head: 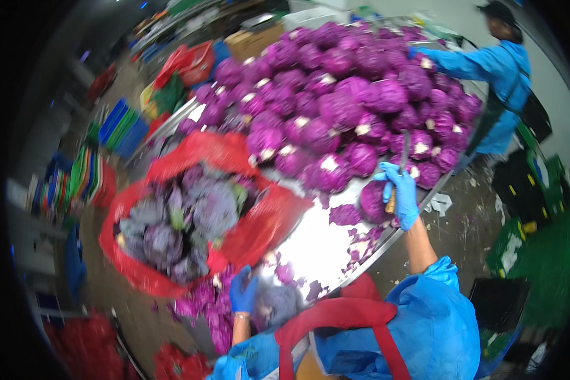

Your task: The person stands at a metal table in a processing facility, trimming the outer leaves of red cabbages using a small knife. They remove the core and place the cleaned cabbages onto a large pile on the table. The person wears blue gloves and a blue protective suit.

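My right hand [401, 192], in a light blue glove, grips a knife [391, 202] by its wooden handle. The dark blade points away from me towards the heap of red cabbages [339, 104]. Right beside that hand, partly covered by it, a red cabbage [372, 202] rests near the table's edge. My left hand [243, 290], in a darker blue glove, has its thumb and fingers apart and nothing visible between them. To its right sits a dull purple-grey cabbage [279, 304], blurred, close to my body. Loose purple leaves [216, 313] lie just left of that hand.
A red mesh sack [133, 266] of untrimmed cabbages [171, 237] lies gaping on the metal table [308, 242]. Leaf scraps [363, 247] litter the near edge. A co-worker [501, 90] in blue reaches into the heap's far right. Stacked crates [123, 128] stand left.
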Motion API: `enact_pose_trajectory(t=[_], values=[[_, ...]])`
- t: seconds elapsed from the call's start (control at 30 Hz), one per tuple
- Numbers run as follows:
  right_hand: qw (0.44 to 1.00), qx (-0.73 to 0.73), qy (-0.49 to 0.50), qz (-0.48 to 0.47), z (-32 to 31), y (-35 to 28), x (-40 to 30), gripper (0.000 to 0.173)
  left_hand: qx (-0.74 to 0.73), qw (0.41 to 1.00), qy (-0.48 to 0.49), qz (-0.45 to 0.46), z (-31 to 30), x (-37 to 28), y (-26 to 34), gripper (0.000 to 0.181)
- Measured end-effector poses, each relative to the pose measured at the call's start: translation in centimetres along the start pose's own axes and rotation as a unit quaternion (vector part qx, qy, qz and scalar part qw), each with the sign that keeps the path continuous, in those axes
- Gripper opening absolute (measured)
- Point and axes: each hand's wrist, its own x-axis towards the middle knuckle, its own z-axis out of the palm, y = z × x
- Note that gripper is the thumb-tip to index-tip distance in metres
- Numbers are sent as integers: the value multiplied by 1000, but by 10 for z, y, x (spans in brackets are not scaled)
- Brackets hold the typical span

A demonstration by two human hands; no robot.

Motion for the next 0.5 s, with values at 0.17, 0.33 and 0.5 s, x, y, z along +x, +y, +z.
enact_pose_trajectory(t=[0.17, 0.33, 0.5], values=[[996, -77, -47, 5, 46, 14, -53, 32, 210, 966, 124, 90, -56, -33, -9, 40], [952, -159, -234, 115, 140, 52, -104, 32, 176, 948, 255, 78, -107, -62, -54, 36], [906, -121, -387, 117, 232, 64, -145, 34, -34, 950, 301, 76, -105, -27, -18, 41]])
